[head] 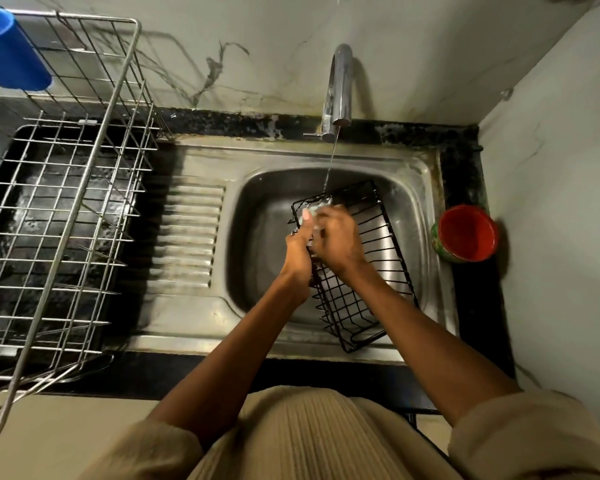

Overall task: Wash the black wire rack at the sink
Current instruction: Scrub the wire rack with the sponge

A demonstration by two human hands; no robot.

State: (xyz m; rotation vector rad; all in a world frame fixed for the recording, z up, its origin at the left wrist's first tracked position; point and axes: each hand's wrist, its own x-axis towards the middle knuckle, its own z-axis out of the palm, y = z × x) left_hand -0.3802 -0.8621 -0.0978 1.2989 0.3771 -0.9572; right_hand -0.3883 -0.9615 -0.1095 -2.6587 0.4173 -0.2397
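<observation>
At the upper left of the frame a blue cup (pixel 9 51) hangs on a steel wire dish rack (pixel 66 188) that fills the left side, standing on the dark counter (pixel 343 375). Right of it lies the ribbed drainboard (pixel 187 233), then the sink (pixel 257 209) at centre. The black wire rack (pixel 364 271) sits tilted in the basin, its near end resting on the sink's front rim, its far corner under the thin stream from the tap (pixel 340 84).

The left hand (pixel 300 247) is wrapped shut around the rack's left rim wire, thumb up. The right hand (pixel 336 237) presses on the same corner, fingers curled; something pale and sudsy shows between the hands, but whether those fingers grip it cannot be told.

The rack looks light and stiff, probably slick when soapy; the thicker rim wire seems the surest hold. At the right edge stands a red cup (pixel 466 233). No legible writing anywhere.
</observation>
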